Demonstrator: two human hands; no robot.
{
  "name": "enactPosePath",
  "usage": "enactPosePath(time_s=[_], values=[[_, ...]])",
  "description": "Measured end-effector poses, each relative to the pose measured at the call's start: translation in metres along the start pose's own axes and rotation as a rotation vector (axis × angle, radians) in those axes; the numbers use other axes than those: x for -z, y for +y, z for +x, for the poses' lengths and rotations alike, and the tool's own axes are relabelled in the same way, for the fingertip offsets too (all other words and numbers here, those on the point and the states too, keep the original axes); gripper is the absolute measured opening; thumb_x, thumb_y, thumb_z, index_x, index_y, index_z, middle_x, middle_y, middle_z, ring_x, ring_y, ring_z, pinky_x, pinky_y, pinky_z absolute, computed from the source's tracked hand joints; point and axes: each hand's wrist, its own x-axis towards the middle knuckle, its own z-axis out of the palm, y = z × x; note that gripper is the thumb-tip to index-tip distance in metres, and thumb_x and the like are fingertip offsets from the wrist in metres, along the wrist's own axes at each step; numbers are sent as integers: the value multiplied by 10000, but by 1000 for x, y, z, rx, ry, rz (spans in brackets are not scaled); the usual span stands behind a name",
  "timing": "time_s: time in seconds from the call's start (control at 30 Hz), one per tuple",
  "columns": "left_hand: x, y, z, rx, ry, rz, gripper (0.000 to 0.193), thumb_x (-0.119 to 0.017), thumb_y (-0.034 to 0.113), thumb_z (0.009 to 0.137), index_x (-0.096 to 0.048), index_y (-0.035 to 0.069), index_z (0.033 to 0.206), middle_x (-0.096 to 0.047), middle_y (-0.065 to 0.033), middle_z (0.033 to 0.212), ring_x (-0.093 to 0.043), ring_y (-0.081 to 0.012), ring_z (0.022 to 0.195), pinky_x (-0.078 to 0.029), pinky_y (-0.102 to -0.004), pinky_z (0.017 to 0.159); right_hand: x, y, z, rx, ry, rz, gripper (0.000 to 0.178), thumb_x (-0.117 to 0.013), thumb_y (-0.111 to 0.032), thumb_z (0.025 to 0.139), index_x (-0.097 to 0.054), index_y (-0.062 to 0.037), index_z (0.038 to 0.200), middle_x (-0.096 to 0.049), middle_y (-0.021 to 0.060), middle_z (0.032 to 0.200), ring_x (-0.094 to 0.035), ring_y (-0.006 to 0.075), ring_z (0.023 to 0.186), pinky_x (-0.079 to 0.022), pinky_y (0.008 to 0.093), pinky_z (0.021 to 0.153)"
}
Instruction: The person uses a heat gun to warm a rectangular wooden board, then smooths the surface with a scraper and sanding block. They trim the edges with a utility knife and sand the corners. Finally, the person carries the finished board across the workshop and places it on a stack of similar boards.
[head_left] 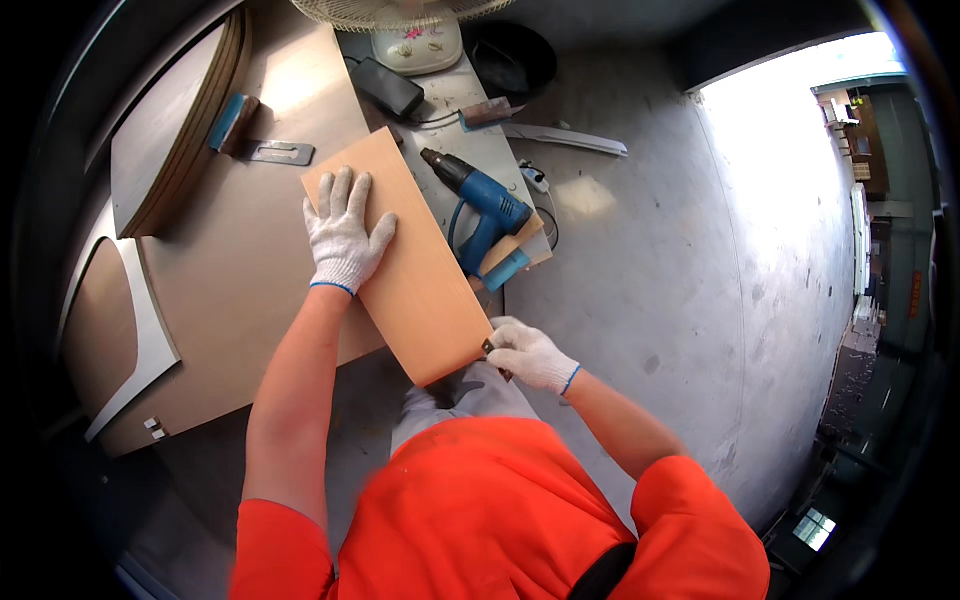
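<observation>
Board [410, 262]: tan-orange panel, lying at a slant on the bench [225, 290], near end poking out past the edge
Left hand [347, 232]: gloved, pressed flat on the board's far half, grip spread with fingers apart
Right hand [530, 358]: gloved too, grip clamped on a small dark tool [488, 347] right by the board's near right corner
Heat gun [487, 207]: blue one, just right of the board
</observation>
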Motion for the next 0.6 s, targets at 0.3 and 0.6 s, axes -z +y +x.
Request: enactPosePath(time_s=[0.3,0.6], values=[[153,56,-86,-216,-351,-330,768,-836,487,868,-626,33,1452,-543,-215,1561,-459,-461,1499,-300,-666,1263,-13,-78,-35,-13,-160,128,140,-686,-156,995,-671,-21,961,-631,27,862,-624,123,800,-531,317,721],[254,121,-114,-318,148,92,381,-680,132,845,-653,13,1206,-658,-151,1192,-669,-338,1148,-556,-444,951,-6,-225,-70,-38,-343,615,129,-692,-126,1034,-654,-4,1053,-693,77,994,-672,155,865,-568,314,779]])
